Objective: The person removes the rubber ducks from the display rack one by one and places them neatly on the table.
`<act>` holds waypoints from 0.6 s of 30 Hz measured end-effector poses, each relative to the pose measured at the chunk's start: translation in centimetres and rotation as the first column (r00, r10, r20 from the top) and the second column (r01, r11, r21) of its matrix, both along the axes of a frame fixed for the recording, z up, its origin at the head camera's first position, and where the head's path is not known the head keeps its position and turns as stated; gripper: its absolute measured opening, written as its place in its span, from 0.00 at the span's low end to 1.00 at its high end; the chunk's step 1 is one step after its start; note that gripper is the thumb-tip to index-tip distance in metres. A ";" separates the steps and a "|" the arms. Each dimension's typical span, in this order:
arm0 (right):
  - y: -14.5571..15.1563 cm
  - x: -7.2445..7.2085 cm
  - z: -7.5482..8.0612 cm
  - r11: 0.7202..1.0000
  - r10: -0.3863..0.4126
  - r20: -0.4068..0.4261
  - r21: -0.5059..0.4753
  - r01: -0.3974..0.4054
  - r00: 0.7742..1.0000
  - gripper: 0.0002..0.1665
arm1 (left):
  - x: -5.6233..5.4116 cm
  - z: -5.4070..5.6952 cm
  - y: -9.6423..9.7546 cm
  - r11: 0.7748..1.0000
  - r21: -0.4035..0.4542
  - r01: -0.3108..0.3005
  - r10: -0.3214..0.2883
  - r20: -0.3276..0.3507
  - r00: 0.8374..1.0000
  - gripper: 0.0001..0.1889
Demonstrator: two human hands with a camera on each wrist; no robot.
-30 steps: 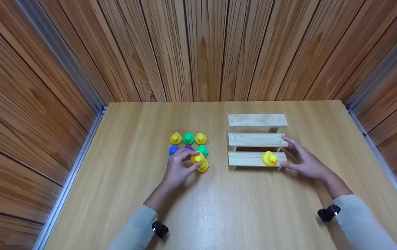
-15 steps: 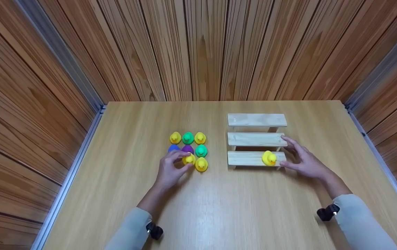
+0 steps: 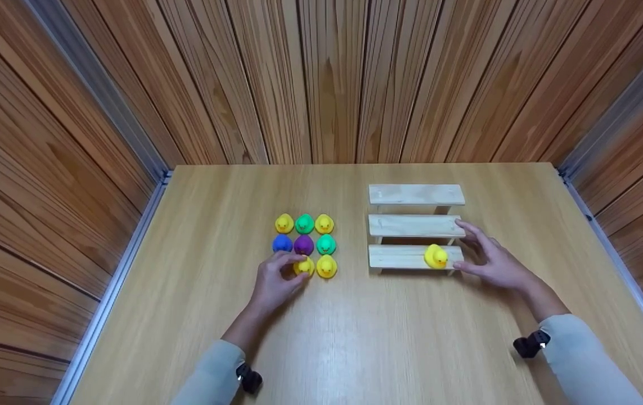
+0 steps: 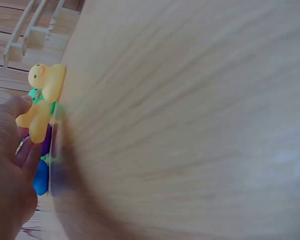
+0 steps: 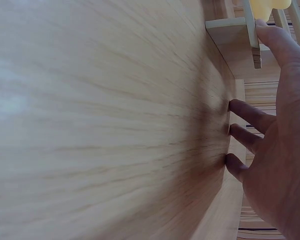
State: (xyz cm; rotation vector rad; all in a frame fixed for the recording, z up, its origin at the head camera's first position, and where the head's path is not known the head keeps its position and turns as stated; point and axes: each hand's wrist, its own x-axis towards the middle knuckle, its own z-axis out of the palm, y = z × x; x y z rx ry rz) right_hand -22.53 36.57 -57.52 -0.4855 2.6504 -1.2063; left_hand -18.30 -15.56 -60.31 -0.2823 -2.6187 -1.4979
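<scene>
My left hand point(image 3: 272, 282) pinches a yellow rubber duck point(image 3: 305, 266) between thumb and fingers, at the front of a block of ducks. In the left wrist view the pinched duck point(image 4: 36, 120) looks tilted, just off the tabletop. To its right sits another yellow duck point(image 3: 327, 266); behind it is a purple duck point(image 3: 304, 244). My right hand point(image 3: 495, 264) spreads beside a three-step wooden rack point(image 3: 397, 257), thumb at the lowest step's end. In the right wrist view several fingertips point(image 5: 235, 161) touch the table. One yellow duck point(image 3: 436, 256) stands on the lowest step.
A blue duck point(image 3: 282, 243) and a green duck point(image 3: 326, 244) flank the purple one. Behind them stand two yellow ducks and a green duck point(image 3: 305, 224). Plank walls point(image 3: 332, 84) enclose the wooden table point(image 3: 389, 337) at the back and sides.
The left hand has carried the yellow duck left and down, from over the front-right duck to a spot beside it. The right hand has stayed at the rack.
</scene>
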 end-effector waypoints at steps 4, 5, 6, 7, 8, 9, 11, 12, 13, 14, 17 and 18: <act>0.0 0.0 0.0 1.000 0.000 0.002 0.001 0.000 1.000 0.60 | 0.1 -0.2 -0.1 1.000 -0.002 0.005 -0.005 0.030 1.000 0.17; 0.0 0.0 0.0 1.000 -0.001 0.003 -0.001 0.001 1.000 0.60 | 0.1 -0.2 -0.1 1.000 0.000 0.006 -0.006 0.034 0.999 0.17; 0.0 0.0 0.0 1.000 -0.001 0.003 -0.002 0.001 1.000 0.60 | 0.1 -0.3 -0.1 1.000 0.006 0.008 -0.008 0.036 0.999 0.17; 0.0 0.0 0.0 1.000 -0.001 0.002 -0.003 0.001 1.000 0.60 | 0.1 -0.3 -0.1 1.000 0.011 0.008 -0.009 0.037 0.999 0.17; 0.0 0.0 0.0 1.000 -0.002 0.002 -0.004 0.002 1.000 0.60 | 0.0 -0.4 -0.2 1.000 0.014 0.010 -0.011 0.030 0.999 0.17; 0.0 0.0 0.0 1.000 -0.003 0.003 -0.005 0.003 1.000 0.60 | 0.0 -0.4 -0.2 1.000 0.016 0.013 -0.013 0.023 1.000 0.17; 0.0 0.1 0.0 1.000 -0.007 0.005 -0.004 0.007 1.000 0.60 | 0.0 -0.6 -0.2 0.999 0.026 0.018 -0.019 0.011 1.000 0.16; 0.0 0.1 0.0 1.000 -0.009 0.006 -0.001 0.009 1.000 0.60 | 0.0 -0.6 -0.2 0.999 0.030 0.020 -0.021 0.005 1.000 0.16; 0.0 0.1 0.0 1.000 -0.011 0.007 0.002 0.011 1.000 0.60 | 0.0 -0.6 -0.3 0.999 0.031 0.022 -0.022 -0.002 1.000 0.16; -0.1 0.1 0.0 1.000 -0.014 0.009 0.005 0.014 1.000 0.60 | 0.0 -0.7 -0.3 0.999 0.033 0.023 -0.023 -0.007 1.000 0.16; 0.0 0.1 0.1 1.000 -0.019 0.014 0.011 0.018 1.000 0.60 | 0.1 -0.6 -0.3 0.999 0.037 0.023 -0.022 -0.007 1.000 0.16; 0.0 0.2 0.1 1.000 -0.019 0.015 0.012 0.019 1.000 0.60 | 0.0 -0.6 -0.4 0.999 0.036 0.022 -0.022 -0.004 1.000 0.16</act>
